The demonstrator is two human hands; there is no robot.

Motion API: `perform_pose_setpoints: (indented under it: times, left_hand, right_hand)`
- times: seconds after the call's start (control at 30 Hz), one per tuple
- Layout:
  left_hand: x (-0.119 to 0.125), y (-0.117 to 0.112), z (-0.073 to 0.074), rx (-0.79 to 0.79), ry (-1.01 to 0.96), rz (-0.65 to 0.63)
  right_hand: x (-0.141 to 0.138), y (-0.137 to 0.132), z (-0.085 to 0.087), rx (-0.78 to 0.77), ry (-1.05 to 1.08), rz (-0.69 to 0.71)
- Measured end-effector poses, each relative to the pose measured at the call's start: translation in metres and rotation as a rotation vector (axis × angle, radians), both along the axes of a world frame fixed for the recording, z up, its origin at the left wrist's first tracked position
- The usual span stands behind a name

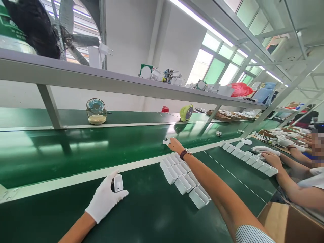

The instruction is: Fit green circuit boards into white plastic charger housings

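Observation:
My left hand [105, 197], in a white glove, holds a small white plastic housing [118, 183] between thumb and fingers over the dark green tabletop. The housing's hollow side faces up. My right hand [176, 145] is bare, with a brown-strapped watch on the wrist. It reaches out over the green conveyor belt and pinches a small white part [166, 142] whose details are too small to make out. Beneath my right forearm stand rows of open white housings [182, 184] on the tabletop, partly hidden by the arm.
A pale rail [76, 174] divides the tabletop from the conveyor belt [76, 148]. On the belt farther right lies a small part [219, 134]. Two small fans [96, 109] [186, 113] stand behind it. To the right, a co-worker's hands [272, 158] are near another row of white housings [249, 158]. A cardboard box [288, 222] sits lower right.

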State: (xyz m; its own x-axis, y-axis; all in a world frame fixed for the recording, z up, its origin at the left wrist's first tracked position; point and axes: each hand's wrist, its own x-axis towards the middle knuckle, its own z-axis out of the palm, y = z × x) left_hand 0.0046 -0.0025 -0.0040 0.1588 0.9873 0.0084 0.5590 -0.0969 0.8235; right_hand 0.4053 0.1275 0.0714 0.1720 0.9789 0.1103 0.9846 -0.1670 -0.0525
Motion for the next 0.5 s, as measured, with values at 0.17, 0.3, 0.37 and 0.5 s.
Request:
perform_pose_setpoints:
  times: [0.17,0.3,0.37,0.5]
  left_hand:
    - [0.001,0.004,-0.004,-0.032,-0.022,-0.014]
    - [0.001,0.004,-0.002,-0.045,-0.055,-0.017]
    - [0.001,0.004,0.0,-0.035,-0.076,-0.032]
    - [0.0,0.005,0.003,-0.044,-0.101,-0.044]
  right_hand:
    - [0.01,0.024,-0.017,-0.1,0.034,-0.046]
    - [-0.001,0.042,-0.028,-0.111,0.09,-0.044]
    - [-0.008,0.048,-0.03,-0.086,0.118,-0.051]
    - [-0.023,0.051,-0.021,-0.02,0.2,-0.035]
